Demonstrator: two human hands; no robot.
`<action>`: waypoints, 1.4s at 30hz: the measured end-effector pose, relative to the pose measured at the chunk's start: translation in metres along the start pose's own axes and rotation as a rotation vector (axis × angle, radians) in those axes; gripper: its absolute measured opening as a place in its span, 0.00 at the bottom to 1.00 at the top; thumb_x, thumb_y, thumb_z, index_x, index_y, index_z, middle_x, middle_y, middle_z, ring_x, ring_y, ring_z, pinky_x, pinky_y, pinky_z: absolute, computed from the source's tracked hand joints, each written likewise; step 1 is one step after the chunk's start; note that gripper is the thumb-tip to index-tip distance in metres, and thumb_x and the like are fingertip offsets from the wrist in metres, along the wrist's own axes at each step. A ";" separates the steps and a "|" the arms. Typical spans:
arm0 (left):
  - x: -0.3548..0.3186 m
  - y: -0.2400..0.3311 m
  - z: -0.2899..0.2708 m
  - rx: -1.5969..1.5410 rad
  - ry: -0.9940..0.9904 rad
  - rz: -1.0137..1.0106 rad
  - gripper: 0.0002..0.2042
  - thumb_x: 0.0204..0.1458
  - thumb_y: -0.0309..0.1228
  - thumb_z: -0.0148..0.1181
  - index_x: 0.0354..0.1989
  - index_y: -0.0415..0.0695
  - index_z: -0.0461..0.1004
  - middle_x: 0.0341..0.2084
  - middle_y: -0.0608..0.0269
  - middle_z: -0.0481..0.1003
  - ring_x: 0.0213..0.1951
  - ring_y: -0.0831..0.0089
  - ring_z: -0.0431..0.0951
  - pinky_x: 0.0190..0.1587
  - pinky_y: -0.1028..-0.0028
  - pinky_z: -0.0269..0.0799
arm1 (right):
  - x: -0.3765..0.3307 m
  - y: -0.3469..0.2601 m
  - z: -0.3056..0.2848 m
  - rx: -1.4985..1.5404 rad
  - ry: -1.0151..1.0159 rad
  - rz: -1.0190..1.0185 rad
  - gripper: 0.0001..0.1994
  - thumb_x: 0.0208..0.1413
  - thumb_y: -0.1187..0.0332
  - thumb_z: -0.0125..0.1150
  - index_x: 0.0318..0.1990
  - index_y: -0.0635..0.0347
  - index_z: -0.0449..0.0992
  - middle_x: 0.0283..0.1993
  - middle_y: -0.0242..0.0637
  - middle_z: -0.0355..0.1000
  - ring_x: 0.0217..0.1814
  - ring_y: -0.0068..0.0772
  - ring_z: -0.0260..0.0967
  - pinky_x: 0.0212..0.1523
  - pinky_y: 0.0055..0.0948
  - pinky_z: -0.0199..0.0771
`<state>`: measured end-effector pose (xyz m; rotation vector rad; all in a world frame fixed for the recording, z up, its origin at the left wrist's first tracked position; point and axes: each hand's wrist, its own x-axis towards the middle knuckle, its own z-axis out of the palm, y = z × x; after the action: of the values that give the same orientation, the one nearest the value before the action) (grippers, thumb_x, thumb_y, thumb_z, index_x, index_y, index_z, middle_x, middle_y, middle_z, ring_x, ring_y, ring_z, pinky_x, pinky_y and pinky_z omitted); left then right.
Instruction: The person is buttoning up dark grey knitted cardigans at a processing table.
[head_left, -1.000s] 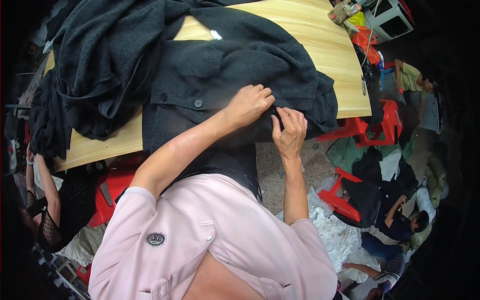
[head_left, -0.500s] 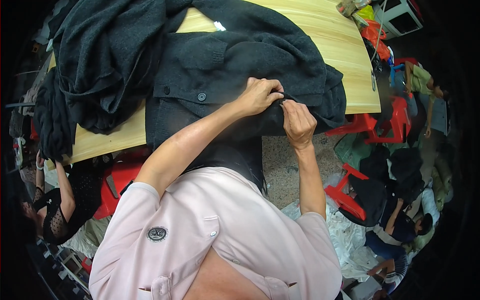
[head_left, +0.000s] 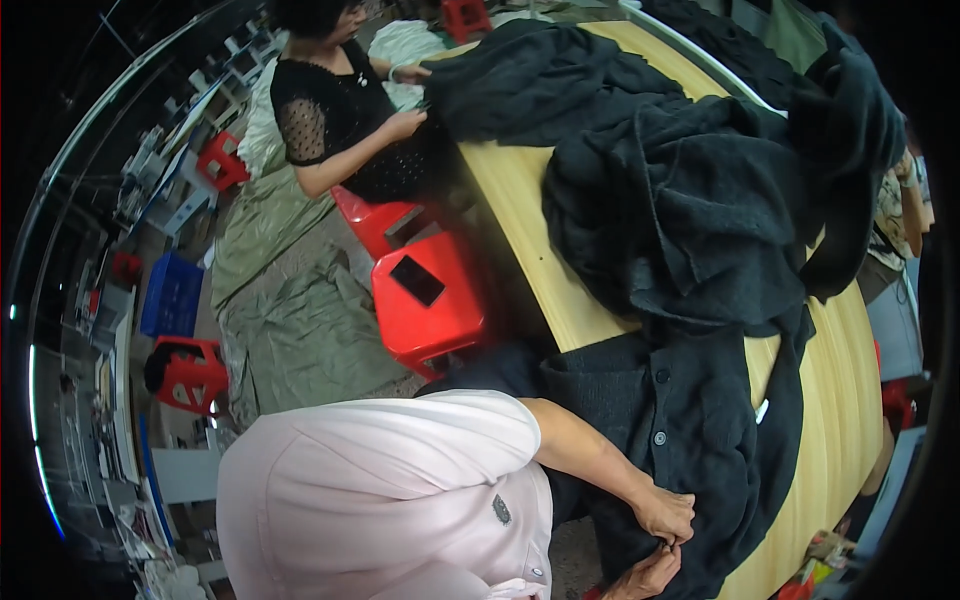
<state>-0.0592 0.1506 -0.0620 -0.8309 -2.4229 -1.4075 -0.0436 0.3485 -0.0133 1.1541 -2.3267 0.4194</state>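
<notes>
A dark charcoal knitted cardigan with a ribbed hem and round buttons lies spread over the near part of the wooden table. My left hand pinches its buttoned front edge, fingers closed on the knit. Right beside it, my right hand grips the same edge with thumb and fingertips together. The fingertips of both hands nearly meet, and the bit of edge between them is mostly hidden. Two buttons, one being a dark button, show on the front band farther up from my hands.
A heap of dark knitwear covers the table beyond the cardigan. Across at the left, a person handles another dark garment. A phone rests on a red stool. At the right edge another person's arm is beside a raised dark garment.
The view has swung to the left, so the table now runs up to the right and the co-worker at left shows fully. Both hands still hold the cardigan's front edge.
</notes>
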 end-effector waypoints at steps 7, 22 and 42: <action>0.005 0.000 0.001 -0.081 0.072 -0.004 0.18 0.42 0.45 0.80 0.38 0.46 0.89 0.33 0.63 0.88 0.42 0.59 0.87 0.53 0.58 0.70 | 0.000 0.010 -0.006 0.111 -0.092 0.065 0.18 0.70 0.58 0.70 0.36 0.65 0.80 0.35 0.47 0.77 0.35 0.53 0.78 0.36 0.45 0.79; 0.022 -0.012 0.021 -0.103 0.234 -0.053 0.09 0.33 0.30 0.75 0.26 0.43 0.88 0.25 0.53 0.86 0.34 0.51 0.87 0.38 0.55 0.81 | 0.026 -0.010 -0.010 0.132 -0.154 0.375 0.15 0.60 0.63 0.81 0.35 0.67 0.85 0.33 0.47 0.84 0.34 0.44 0.83 0.40 0.40 0.83; 0.024 -0.018 0.051 -0.089 0.520 -0.013 0.09 0.49 0.40 0.70 0.20 0.53 0.81 0.21 0.61 0.81 0.27 0.54 0.82 0.29 0.53 0.75 | -0.001 -0.010 0.019 0.155 -0.089 0.314 0.14 0.67 0.63 0.72 0.36 0.69 0.82 0.33 0.50 0.79 0.34 0.53 0.76 0.41 0.45 0.78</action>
<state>-0.0839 0.1958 -0.0904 -0.3953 -1.9841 -1.5168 -0.0409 0.3340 -0.0286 0.8889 -2.6016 0.6828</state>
